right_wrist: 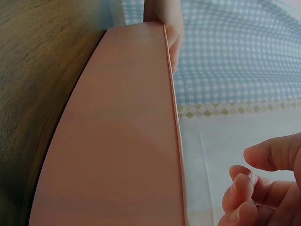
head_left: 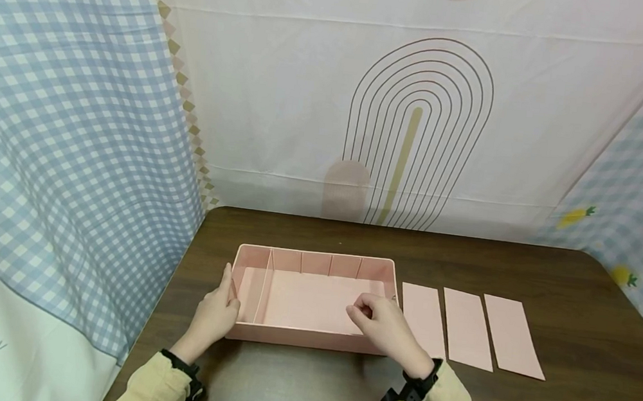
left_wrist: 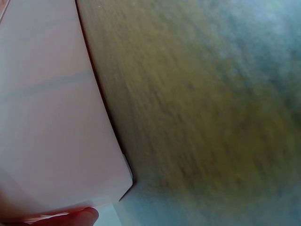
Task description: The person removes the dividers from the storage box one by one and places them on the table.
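A shallow pink organizer box lies on the table, with one upright divider setting off a narrow compartment at its left end. My left hand holds the box's left end wall, index finger straight along the outside and thumb over the rim. In the left wrist view one fingertip shows at the box's end. Over the right part of the box is my right hand, fingers loosely bent. The right wrist view shows a gap between its thumb and curled fingers, with nothing in them.
Three flat pink panels, a near one, a middle one and a far one, lie side by side right of the box. The dark wooden table meets a white cloth behind and a checked cloth at left.
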Demonstrator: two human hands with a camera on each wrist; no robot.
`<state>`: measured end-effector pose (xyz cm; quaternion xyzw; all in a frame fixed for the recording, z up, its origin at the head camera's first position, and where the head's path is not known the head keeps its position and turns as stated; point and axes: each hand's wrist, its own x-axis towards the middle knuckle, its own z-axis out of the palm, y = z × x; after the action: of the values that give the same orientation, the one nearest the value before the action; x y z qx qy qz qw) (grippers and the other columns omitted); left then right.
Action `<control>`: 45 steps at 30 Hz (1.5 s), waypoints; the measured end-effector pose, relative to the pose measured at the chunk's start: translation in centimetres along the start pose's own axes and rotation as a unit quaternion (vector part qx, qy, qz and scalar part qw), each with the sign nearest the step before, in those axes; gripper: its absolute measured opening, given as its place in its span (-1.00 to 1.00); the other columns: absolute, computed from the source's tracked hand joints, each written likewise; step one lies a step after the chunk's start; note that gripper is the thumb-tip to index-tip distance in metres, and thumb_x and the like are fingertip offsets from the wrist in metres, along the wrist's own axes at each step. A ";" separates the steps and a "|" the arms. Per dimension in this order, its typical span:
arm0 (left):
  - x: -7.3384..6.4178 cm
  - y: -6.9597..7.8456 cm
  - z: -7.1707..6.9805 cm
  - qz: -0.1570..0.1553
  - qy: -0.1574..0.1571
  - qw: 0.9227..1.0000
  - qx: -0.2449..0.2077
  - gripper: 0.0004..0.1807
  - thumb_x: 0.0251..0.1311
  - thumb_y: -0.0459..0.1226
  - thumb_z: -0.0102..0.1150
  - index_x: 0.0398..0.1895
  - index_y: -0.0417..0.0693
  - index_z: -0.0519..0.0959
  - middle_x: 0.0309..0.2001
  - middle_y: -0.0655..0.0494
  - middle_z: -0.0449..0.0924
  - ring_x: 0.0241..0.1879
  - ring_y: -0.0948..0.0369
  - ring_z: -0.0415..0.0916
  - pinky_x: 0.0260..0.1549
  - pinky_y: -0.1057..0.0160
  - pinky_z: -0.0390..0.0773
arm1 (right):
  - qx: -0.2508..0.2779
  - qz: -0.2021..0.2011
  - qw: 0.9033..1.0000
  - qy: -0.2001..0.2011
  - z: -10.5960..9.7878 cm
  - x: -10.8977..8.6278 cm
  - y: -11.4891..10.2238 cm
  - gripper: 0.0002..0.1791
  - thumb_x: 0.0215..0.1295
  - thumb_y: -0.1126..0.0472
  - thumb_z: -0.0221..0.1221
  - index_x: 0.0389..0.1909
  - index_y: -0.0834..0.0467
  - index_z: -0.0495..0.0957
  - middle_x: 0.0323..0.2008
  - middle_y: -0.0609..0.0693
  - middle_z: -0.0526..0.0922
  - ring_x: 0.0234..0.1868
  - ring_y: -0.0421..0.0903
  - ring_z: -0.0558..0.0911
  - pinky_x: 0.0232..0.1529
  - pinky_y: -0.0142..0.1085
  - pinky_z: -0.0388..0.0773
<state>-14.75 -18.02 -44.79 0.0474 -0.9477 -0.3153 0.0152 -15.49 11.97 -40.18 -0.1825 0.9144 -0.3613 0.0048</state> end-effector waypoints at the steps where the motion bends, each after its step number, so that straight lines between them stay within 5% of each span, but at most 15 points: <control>1: 0.0 0.0 0.0 0.000 0.001 1.000 0.001 -0.23 0.06 -0.38 -0.14 0.36 -0.25 -0.19 -0.63 0.03 0.29 -0.70 0.21 0.18 -0.70 0.28 0.19 | 0.002 -0.001 1.000 0.000 0.1 0.0 -0.1 -0.77 0.14 0.19 0.12 -0.68 0.05 0.40 -0.77 -0.19 0.23 -0.71 -0.31 0.22 -0.47 -0.39 0.23; 3: 0.0 0.0 0.1 0.000 0.003 1.000 0.002 -0.22 0.06 -0.37 -0.14 0.36 -0.25 -0.18 -0.63 0.03 0.29 -0.70 0.21 0.18 -0.70 0.27 0.20 | 0.007 -0.002 1.000 -0.001 0.2 0.0 -0.1 -0.77 0.14 0.19 0.12 -0.68 0.04 0.41 -0.76 -0.20 0.23 -0.70 -0.31 0.21 -0.47 -0.38 0.29; 5: 0.0 0.0 0.1 0.000 0.004 1.000 0.003 -0.22 0.05 -0.37 -0.13 0.36 -0.25 -0.18 -0.63 0.03 0.29 -0.69 0.21 0.19 -0.69 0.28 0.21 | 0.005 -0.007 1.000 0.003 0.4 0.0 -0.1 -0.77 0.13 0.19 0.12 -0.69 0.04 0.40 -0.76 -0.21 0.22 -0.69 -0.32 0.21 -0.15 -0.21 0.38; 7: 0.0 0.0 0.1 -0.001 0.004 1.000 0.003 -0.22 0.05 -0.37 -0.13 0.36 -0.25 -0.18 -0.63 0.03 0.29 -0.70 0.21 0.19 -0.69 0.28 0.21 | 0.003 -0.011 1.000 0.008 0.5 0.0 -0.1 -0.75 0.12 0.20 0.13 -0.71 0.03 0.39 -0.77 -0.22 0.22 -0.69 -0.32 0.22 0.10 0.10 0.16; 9: 0.0 0.0 0.1 -0.003 0.003 1.000 0.001 -0.22 0.05 -0.37 -0.14 0.36 -0.24 -0.18 -0.64 0.04 0.28 -0.70 0.21 0.18 -0.70 0.28 0.20 | 0.003 -0.013 1.000 0.010 0.6 0.0 -0.1 -0.75 0.11 0.20 0.14 -0.72 0.03 0.39 -0.78 -0.23 0.22 -0.68 -0.32 0.23 0.11 0.31 -0.17; 17: -0.2 0.1 0.0 -0.004 0.002 1.000 0.001 -0.22 0.05 -0.37 -0.14 0.36 -0.22 -0.19 -0.64 0.05 0.25 -0.71 0.22 0.17 -0.70 0.28 0.19 | -0.007 -0.012 1.000 0.001 1.0 0.1 -0.5 -0.73 0.11 0.17 0.13 -0.73 -0.01 0.37 -0.78 -0.25 0.22 -0.67 -0.32 0.25 0.11 0.33 -0.29; 18: -0.2 0.1 0.0 -0.005 0.001 1.000 0.001 -0.22 0.06 -0.37 -0.14 0.36 -0.22 -0.19 -0.65 0.06 0.25 -0.71 0.22 0.17 -0.70 0.28 0.19 | -0.006 -0.013 1.000 -0.002 1.1 0.1 -0.6 -0.73 0.11 0.16 0.13 -0.73 -0.01 0.37 -0.78 -0.25 0.22 -0.67 -0.33 0.25 0.11 0.31 -0.28; 21: -0.2 0.1 -0.1 -0.004 -0.001 1.000 0.002 -0.22 0.06 -0.37 -0.14 0.36 -0.23 -0.20 -0.65 0.05 0.25 -0.70 0.22 0.17 -0.70 0.28 0.19 | 0.008 -0.021 1.000 -0.015 1.5 0.2 -0.8 -0.75 0.12 0.17 0.12 -0.71 0.02 0.39 -0.76 -0.23 0.23 -0.67 -0.34 0.23 0.08 -0.12 0.20; 23: -0.2 0.1 -0.1 -0.002 -0.001 1.000 0.003 -0.22 0.06 -0.38 -0.14 0.36 -0.24 -0.19 -0.64 0.05 0.27 -0.69 0.21 0.18 -0.69 0.27 0.20 | 0.018 -0.022 0.999 -0.022 1.7 0.3 -0.9 -0.76 0.13 0.18 0.12 -0.70 0.04 0.40 -0.74 -0.21 0.24 -0.67 -0.34 0.22 -0.30 -0.39 0.32; 25: -0.2 0.1 -0.1 -0.001 0.000 1.000 0.003 -0.22 0.06 -0.38 -0.14 0.36 -0.25 -0.18 -0.64 0.04 0.29 -0.69 0.20 0.20 -0.68 0.27 0.21 | 0.026 -0.024 0.999 -0.029 2.0 0.3 -1.1 -0.78 0.13 0.20 0.11 -0.68 0.06 0.41 -0.73 -0.20 0.25 -0.68 -0.34 0.22 -0.59 -0.47 0.16; 45: 0.0 0.2 -0.1 -0.002 -0.001 1.000 0.001 -0.22 0.06 -0.38 -0.13 0.36 -0.24 -0.19 -0.64 0.06 0.26 -0.69 0.21 0.18 -0.69 0.28 0.19 | 0.025 -0.026 0.999 -0.034 2.6 0.6 -1.9 -0.77 0.14 0.18 0.11 -0.69 0.02 0.41 -0.75 -0.22 0.24 -0.69 -0.33 0.21 -0.61 -0.49 0.13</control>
<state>-14.73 -17.89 -44.59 0.0492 -0.9479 -0.3143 0.0138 -15.01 8.75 -40.75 -0.2186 0.8992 -0.3778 0.0312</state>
